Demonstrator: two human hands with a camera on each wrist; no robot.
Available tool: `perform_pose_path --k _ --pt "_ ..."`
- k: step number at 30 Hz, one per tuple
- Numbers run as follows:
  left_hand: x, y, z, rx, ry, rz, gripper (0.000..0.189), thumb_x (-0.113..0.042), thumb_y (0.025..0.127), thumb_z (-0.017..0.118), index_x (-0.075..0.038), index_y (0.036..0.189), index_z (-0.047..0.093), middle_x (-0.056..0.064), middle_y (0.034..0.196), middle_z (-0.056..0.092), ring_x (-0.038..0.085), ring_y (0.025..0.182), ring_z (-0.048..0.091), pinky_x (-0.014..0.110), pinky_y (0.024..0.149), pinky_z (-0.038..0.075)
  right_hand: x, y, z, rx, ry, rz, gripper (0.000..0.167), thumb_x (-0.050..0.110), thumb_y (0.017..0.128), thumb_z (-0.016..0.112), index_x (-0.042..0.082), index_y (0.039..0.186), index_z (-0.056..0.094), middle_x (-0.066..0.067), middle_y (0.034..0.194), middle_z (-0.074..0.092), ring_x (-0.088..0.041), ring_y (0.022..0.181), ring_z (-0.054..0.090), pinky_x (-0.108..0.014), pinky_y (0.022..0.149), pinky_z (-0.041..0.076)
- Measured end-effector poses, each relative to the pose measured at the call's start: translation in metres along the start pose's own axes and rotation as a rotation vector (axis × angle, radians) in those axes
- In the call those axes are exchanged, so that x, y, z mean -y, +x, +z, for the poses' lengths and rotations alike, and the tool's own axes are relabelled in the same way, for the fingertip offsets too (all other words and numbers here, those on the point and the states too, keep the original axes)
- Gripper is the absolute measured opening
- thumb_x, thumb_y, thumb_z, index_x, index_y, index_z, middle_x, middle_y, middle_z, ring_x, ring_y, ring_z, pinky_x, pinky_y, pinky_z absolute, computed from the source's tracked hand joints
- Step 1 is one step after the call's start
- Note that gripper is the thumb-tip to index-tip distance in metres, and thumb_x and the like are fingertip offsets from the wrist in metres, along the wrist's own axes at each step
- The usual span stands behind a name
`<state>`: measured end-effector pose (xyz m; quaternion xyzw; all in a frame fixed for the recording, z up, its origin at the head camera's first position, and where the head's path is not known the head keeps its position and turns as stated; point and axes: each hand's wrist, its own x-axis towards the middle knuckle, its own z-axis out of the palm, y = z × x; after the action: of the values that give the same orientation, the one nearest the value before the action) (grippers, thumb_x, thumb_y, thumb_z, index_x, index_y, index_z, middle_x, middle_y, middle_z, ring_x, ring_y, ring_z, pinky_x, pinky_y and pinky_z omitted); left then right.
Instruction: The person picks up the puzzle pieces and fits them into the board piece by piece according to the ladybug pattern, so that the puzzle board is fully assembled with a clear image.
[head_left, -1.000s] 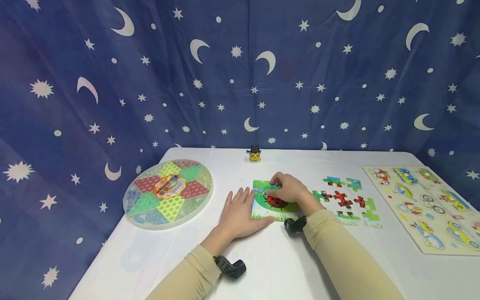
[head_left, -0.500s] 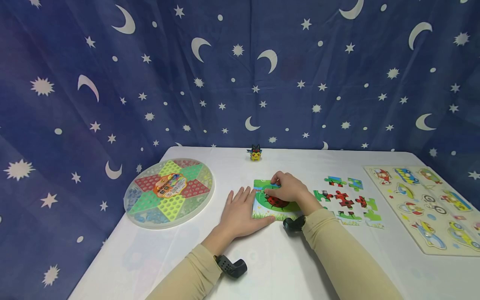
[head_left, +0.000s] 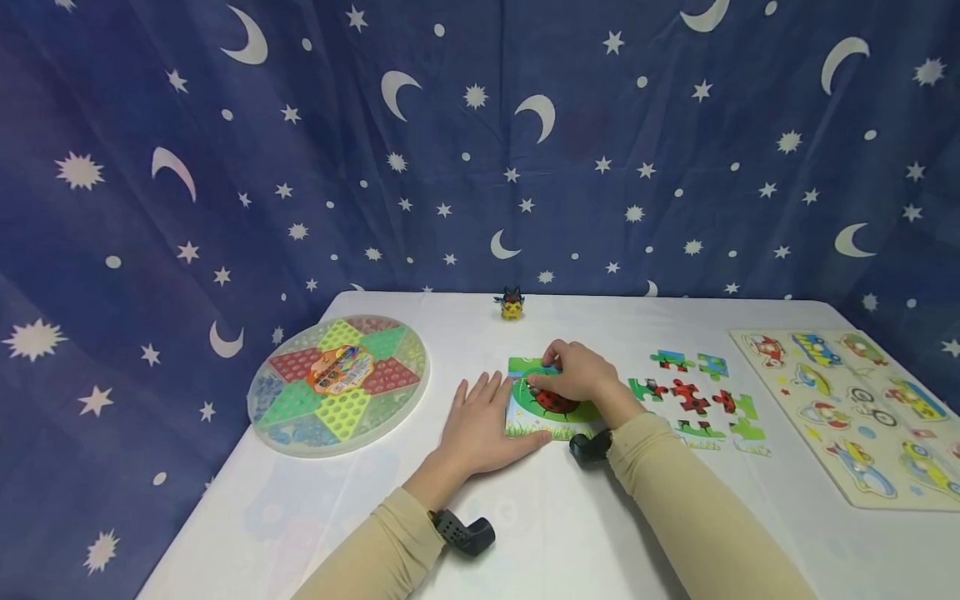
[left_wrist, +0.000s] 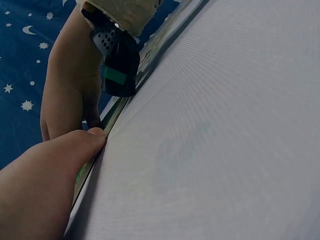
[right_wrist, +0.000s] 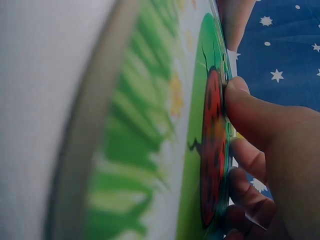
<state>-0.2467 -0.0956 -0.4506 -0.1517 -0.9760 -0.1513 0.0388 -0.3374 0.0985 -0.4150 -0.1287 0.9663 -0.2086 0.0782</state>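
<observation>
In the head view a square jigsaw board (head_left: 521,421) with a ladybird picture lies flat on the white table. My left hand (head_left: 476,429) rests palm down at its left side, fingers straight, with the thumb (left_wrist: 90,140) against the front edge. Over the upper part of the picture, my right hand (head_left: 577,371) has thumb and fingers bent, pinching a jigsaw piece at the board. That piece is mostly hidden by the hand. The right wrist view shows the right thumb (right_wrist: 245,102) pressed near the ladybird's head (right_wrist: 213,75). Several loose jigsaw pieces (head_left: 688,397) lie right of the board.
A round Chinese checkers board (head_left: 341,383) lies at the left. At the right is a wooden peg puzzle (head_left: 855,417) with vehicle shapes. A small yellow figurine (head_left: 512,305) stands near the back edge, before a blue star-and-moon curtain (head_left: 450,125).
Both hands stay nearly in place at the board. The right fingers shift only slightly; the whole scene drifts a little with the head camera.
</observation>
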Motion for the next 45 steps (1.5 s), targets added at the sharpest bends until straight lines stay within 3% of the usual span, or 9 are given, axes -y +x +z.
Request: perform_pose_path --k 5,11,20,30,37,45 --pt "0.001 0.001 0.001 -0.005 0.006 -0.005 0.110 -0.087 0.084 0.047 -0.010 0.161 0.035 0.013 0.164 0.032 0.029 0.154 0.023 0.054 0.124 0.009 0.004 0.001 -0.003 0.007 -0.010 0.002 0.047 0.058 0.092 0.068 0.016 0.112 0.063 -0.008 0.110 0.061 -0.025 0.093 0.059 -0.045 0.076 0.053" --pt "0.001 0.003 0.001 -0.019 -0.013 -0.008 0.110 -0.087 0.083 0.048 -0.010 0.160 0.036 0.012 0.164 0.033 0.029 0.153 0.024 0.054 0.124 0.010 0.003 0.000 -0.011 0.014 0.060 -0.059 0.050 0.052 0.102 0.055 0.005 0.117 0.067 -0.015 0.114 0.067 -0.031 0.103 0.062 -0.051 0.091 0.053" --pt "0.000 0.004 0.001 -0.030 -0.017 -0.003 0.110 -0.088 0.082 0.048 -0.010 0.159 0.039 0.012 0.163 0.036 0.029 0.152 0.026 0.054 0.123 0.012 -0.007 -0.015 -0.020 -0.026 0.113 -0.120 0.041 0.042 0.102 0.061 0.005 0.118 0.069 -0.009 0.106 0.068 -0.027 0.096 0.063 -0.048 0.086 0.055" --pt "-0.003 0.004 0.005 -0.024 -0.025 -0.001 0.107 -0.088 0.084 0.046 -0.011 0.158 0.040 0.012 0.163 0.036 0.029 0.152 0.027 0.054 0.123 0.012 -0.031 -0.028 -0.033 -0.096 0.066 -0.049 0.040 0.040 0.102 0.062 0.001 0.111 0.068 -0.009 0.094 0.065 -0.025 0.082 0.058 -0.042 0.071 0.051" --pt "0.001 0.003 0.006 -0.038 -0.023 -0.007 0.094 -0.079 0.091 0.047 -0.014 0.158 0.042 0.010 0.162 0.038 0.028 0.152 0.028 0.052 0.124 0.011 -0.050 -0.032 -0.052 -0.074 -0.006 -0.005 0.043 0.041 0.102 0.061 0.000 0.115 0.067 -0.012 0.098 0.064 -0.027 0.085 0.057 -0.043 0.073 0.050" --pt "0.003 0.002 0.003 -0.065 -0.063 -0.006 0.088 -0.081 0.089 0.048 -0.021 0.154 0.050 0.011 0.161 0.039 0.029 0.152 0.029 0.054 0.123 0.011 -0.067 -0.034 -0.072 -0.064 -0.026 0.031 0.046 0.043 0.102 0.060 0.000 0.117 0.066 -0.016 0.105 0.064 -0.032 0.092 0.058 -0.048 0.077 0.052"
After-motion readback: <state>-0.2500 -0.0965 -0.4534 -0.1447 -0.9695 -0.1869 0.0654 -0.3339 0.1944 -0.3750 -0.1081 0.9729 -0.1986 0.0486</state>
